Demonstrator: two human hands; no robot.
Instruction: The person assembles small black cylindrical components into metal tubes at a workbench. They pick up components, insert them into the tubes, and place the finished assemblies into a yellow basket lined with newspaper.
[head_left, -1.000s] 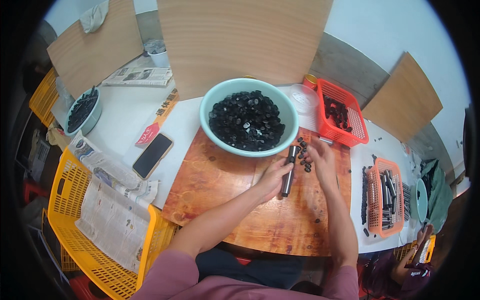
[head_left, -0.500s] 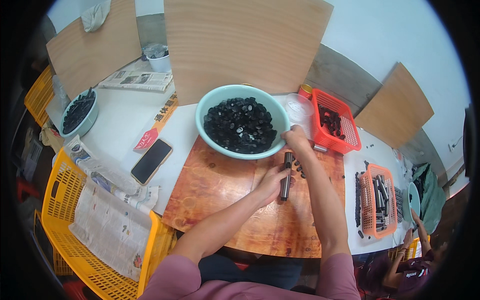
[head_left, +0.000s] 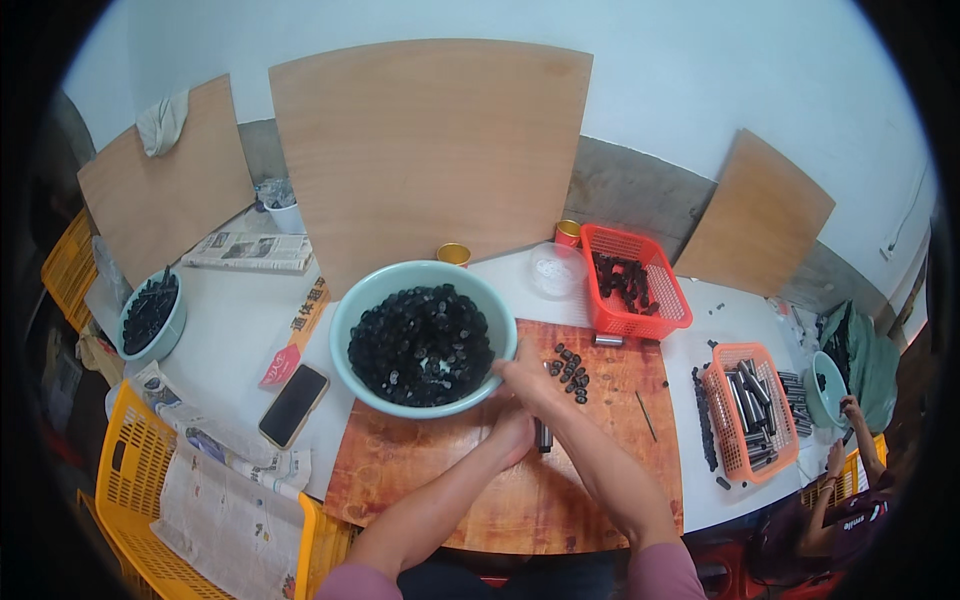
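Observation:
A large pale green basin (head_left: 345,290) heaped with small black pieces (head_left: 420,345) stands partly over the reddish-brown board (head_left: 430,500). My right hand (head_left: 528,378) grips its right rim, fingers closed on the edge. Below it, my left hand (head_left: 514,434) is closed around a dark metal tube (head_left: 545,436). My right forearm and hand hide part of that tube. Small black pieces (head_left: 573,376) lie loose on the board beyond my right wrist. A thin rod (head_left: 646,416) rests farther right, and a short shiny cylinder (head_left: 608,341) sits against the red basket.
A red basket (head_left: 668,322), a clear tub (head_left: 556,272) and gold-rimmed cans (head_left: 453,254) stand behind. At right are an orange basket (head_left: 735,445) of metal tubes and a co-worker's hands (head_left: 850,410). A phone (head_left: 293,405) and a yellow crate (head_left: 130,440) are left.
The basin has come nearer and slightly left, with my right hand still on its rim. More loose black pieces and a can behind the basin now show. My view has tilted up.

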